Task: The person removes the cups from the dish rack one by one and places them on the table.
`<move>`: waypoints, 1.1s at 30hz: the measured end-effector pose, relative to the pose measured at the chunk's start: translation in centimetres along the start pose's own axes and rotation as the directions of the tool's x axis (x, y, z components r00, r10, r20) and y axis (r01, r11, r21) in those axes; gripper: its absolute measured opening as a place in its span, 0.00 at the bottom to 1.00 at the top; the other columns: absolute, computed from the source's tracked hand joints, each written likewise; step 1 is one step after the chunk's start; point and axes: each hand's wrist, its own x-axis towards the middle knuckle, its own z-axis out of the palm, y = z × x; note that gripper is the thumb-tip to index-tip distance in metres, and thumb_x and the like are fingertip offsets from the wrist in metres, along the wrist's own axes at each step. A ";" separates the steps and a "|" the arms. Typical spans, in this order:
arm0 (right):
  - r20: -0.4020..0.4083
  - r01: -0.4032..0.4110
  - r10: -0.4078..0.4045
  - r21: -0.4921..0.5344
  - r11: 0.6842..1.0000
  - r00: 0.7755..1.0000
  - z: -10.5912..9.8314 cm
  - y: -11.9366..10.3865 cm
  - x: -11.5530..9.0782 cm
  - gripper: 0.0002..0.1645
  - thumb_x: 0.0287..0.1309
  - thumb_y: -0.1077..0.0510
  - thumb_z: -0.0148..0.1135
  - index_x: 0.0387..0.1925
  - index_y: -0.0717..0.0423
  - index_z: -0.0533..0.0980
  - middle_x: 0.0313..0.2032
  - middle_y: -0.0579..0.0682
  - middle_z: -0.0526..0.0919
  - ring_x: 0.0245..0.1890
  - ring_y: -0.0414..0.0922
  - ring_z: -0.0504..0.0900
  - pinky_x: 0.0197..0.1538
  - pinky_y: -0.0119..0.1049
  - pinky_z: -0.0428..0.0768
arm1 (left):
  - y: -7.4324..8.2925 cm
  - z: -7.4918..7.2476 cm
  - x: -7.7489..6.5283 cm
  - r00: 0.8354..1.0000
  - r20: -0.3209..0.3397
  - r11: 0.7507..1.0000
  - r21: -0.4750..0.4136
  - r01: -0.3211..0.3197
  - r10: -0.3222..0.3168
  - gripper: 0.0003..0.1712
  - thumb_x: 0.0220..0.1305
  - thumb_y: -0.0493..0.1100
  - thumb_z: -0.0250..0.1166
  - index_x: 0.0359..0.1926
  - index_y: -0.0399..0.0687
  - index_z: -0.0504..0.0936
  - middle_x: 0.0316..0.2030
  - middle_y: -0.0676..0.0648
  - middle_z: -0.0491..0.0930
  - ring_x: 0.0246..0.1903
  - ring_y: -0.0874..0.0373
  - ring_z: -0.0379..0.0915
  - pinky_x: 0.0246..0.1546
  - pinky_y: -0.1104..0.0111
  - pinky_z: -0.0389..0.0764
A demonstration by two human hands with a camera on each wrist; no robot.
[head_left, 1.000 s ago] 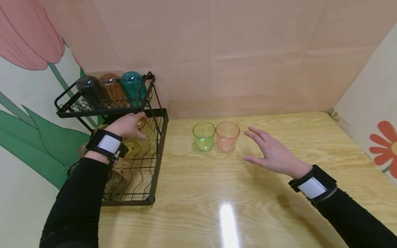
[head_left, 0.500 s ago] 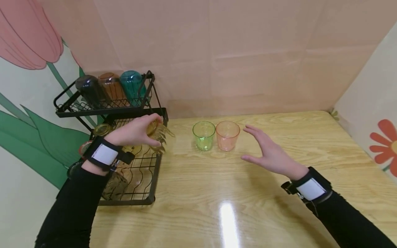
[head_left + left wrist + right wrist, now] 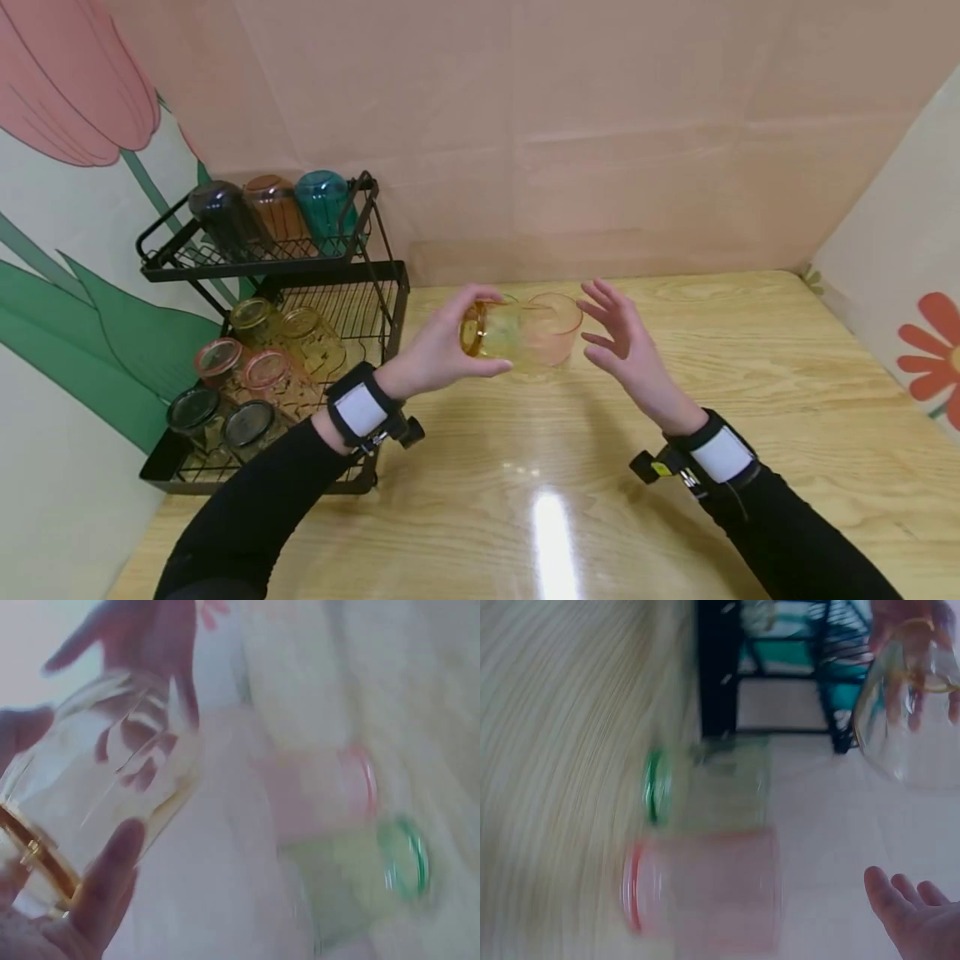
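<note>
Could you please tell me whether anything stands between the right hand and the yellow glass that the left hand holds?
Nothing visible does: the right wrist view shows only a gap between the right hand and the yellow glass in the left hand. The green glass and pink glass stand lower, on the table.

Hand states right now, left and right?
Left hand: closed around a yellow glass.
Right hand: open, holding nothing.
</note>
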 end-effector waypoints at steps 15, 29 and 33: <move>0.131 -0.210 0.167 0.468 0.859 0.977 2.9 -0.6 0.1 0.36 0.68 0.47 0.54 0.73 0.44 0.53 0.57 0.48 0.71 0.57 0.46 0.72 0.58 0.41 0.72 | 1.3 4.3 -0.1 0.985 -0.156 0.955 -0.275 -0.109 0.068 0.46 0.43 0.30 0.78 0.62 0.43 0.64 0.59 0.43 0.65 0.55 0.46 0.69 0.48 0.62 0.79; 0.096 -0.193 0.169 0.364 0.911 0.981 3.0 0.1 0.2 0.30 0.64 0.50 0.59 0.66 0.43 0.63 0.55 0.51 0.74 0.53 0.46 0.75 0.54 0.43 0.75 | 0.6 4.5 -0.8 0.988 -0.119 0.985 -0.132 -0.112 0.096 0.47 0.44 0.36 0.80 0.64 0.43 0.64 0.58 0.44 0.67 0.55 0.50 0.69 0.49 0.67 0.78; 0.163 -0.167 0.145 0.127 0.978 0.976 1.9 0.5 0.2 0.31 0.65 0.56 0.57 0.67 0.48 0.62 0.58 0.52 0.72 0.55 0.48 0.73 0.54 0.41 0.74 | 0.2 3.7 -1.5 0.999 0.033 0.999 0.022 -0.028 0.027 0.47 0.49 0.42 0.78 0.66 0.44 0.63 0.59 0.47 0.69 0.53 0.55 0.70 0.44 0.66 0.80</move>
